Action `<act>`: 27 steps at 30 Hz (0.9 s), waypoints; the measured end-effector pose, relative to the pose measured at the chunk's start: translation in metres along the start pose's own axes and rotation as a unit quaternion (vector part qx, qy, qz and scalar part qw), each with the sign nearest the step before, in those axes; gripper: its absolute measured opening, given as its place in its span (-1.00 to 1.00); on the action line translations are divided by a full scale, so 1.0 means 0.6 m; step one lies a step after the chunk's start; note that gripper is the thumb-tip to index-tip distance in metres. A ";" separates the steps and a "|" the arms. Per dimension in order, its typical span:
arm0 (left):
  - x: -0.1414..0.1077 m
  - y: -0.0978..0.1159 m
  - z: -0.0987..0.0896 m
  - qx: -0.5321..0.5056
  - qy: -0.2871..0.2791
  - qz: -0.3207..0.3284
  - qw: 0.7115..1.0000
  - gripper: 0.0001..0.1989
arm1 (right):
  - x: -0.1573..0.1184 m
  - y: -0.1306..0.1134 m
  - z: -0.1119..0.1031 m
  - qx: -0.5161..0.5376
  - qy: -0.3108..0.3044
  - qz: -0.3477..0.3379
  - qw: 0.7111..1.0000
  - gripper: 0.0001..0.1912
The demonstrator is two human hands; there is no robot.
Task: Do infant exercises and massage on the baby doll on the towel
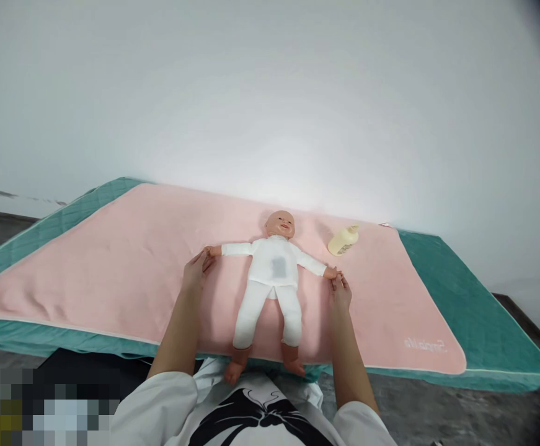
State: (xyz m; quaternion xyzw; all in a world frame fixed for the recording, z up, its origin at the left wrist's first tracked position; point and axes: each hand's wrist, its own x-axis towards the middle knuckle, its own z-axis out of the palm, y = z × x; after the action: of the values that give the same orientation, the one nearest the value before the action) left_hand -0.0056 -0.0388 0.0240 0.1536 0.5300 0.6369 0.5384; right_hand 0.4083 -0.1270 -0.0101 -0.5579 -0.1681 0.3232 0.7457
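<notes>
A bald plastic baby doll in white cloth top and trousers [274, 263] lies face up on the pink blanket [125, 260], head towards its far edge, feet reaching past its near edge. The left hand [195, 267] and right hand [341, 292] each have fingers nearly closed, pinching one of its small hands. The step seems to be holding its arms outspread; moving them calls for a light, even grip. Beyond the right hand, a pale yellow plastic pump bottle [341, 241] stands near the far edge.
</notes>
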 end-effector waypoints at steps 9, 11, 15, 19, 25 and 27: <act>0.019 -0.001 0.004 0.004 0.025 -0.014 1.000 -0.78 | -0.005 -0.008 0.001 -0.013 -0.021 -0.005 1.000 -0.54; 0.009 -0.001 0.008 0.007 0.019 0.002 1.000 -0.75 | -0.008 -0.009 0.001 -0.026 -0.017 -0.014 0.999 -0.52; -0.018 0.007 0.024 0.032 0.006 0.057 0.998 -0.62 | -0.014 -0.019 0.008 -0.056 0.003 -0.034 0.998 -0.49; -0.045 0.017 0.048 0.086 0.000 0.151 0.985 -0.43 | -0.030 -0.045 0.040 -0.073 0.020 -0.080 0.994 -0.39; -0.095 0.006 0.094 0.156 -0.083 0.295 0.939 -0.52 | -0.093 -0.087 0.109 -0.119 -0.062 -0.193 0.972 -0.51; -0.112 -0.006 0.112 0.201 -0.091 0.366 0.904 -0.56 | -0.116 -0.094 0.122 -0.164 -0.113 -0.235 0.951 -0.55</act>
State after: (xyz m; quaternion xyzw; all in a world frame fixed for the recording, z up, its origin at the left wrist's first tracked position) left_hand 0.0729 -0.0624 0.0724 0.4988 0.5021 0.6524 0.2711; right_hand 0.3290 -0.1304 0.0739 -0.5772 -0.4283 0.1681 0.6746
